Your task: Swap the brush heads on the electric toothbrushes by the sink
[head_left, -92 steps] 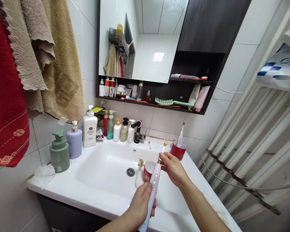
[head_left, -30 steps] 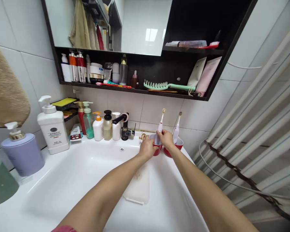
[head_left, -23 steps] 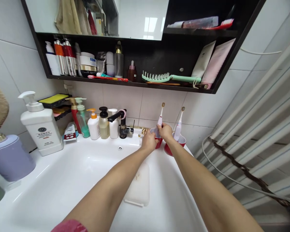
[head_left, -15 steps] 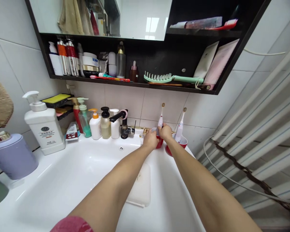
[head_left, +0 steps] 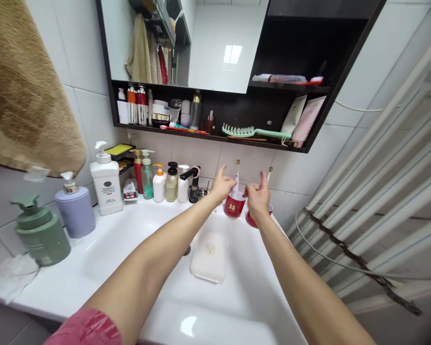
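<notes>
A red cup (head_left: 234,207) with gold markings stands at the sink's back right corner, a white electric toothbrush (head_left: 236,184) upright in it. Just left of its rim is my left hand (head_left: 221,187), fingers apart and holding nothing. My right hand (head_left: 259,195) hovers on the other side, also empty, one finger pointing up. Partly hidden behind it are a second red cup (head_left: 250,221) and another electric toothbrush (head_left: 269,175), of which mostly the upper end shows.
Several pump bottles (head_left: 159,187) line the back ledge left of the black faucet (head_left: 194,184). A pale soap-box-like case (head_left: 208,258) lies in the white basin (head_left: 244,287). Overhead hangs a mirrored cabinet (head_left: 215,136); white pipes (head_left: 377,191) run along the right.
Both hands have let go of the first cup and its toothbrush and moved apart, fingers spreading. The toothbrush now stands in the cup unheld. The camera view has shifted, showing more at left.
</notes>
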A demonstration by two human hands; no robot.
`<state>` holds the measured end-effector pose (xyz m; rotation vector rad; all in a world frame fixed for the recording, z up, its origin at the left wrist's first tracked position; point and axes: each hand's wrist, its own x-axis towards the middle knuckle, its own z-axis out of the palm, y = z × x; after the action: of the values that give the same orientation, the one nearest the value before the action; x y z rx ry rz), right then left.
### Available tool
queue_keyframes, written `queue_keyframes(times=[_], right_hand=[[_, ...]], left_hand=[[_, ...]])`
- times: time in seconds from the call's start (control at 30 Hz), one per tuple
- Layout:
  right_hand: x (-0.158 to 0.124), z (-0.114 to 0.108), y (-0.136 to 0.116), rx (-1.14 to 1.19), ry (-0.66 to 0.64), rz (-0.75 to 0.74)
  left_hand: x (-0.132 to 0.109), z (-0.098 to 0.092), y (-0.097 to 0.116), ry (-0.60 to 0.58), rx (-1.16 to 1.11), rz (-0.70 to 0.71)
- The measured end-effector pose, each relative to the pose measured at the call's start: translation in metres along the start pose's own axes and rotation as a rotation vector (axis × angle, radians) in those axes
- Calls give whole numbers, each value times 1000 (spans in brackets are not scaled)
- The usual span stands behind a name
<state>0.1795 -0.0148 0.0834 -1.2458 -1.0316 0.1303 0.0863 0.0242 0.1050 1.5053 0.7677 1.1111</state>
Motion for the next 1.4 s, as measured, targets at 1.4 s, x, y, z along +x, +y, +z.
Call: queue_keyframes(times=[1.4], right_hand=[[-61, -73, 56, -1050, -296, -43]], left_hand=[[-53, 3, -84, -126, 108, -277]])
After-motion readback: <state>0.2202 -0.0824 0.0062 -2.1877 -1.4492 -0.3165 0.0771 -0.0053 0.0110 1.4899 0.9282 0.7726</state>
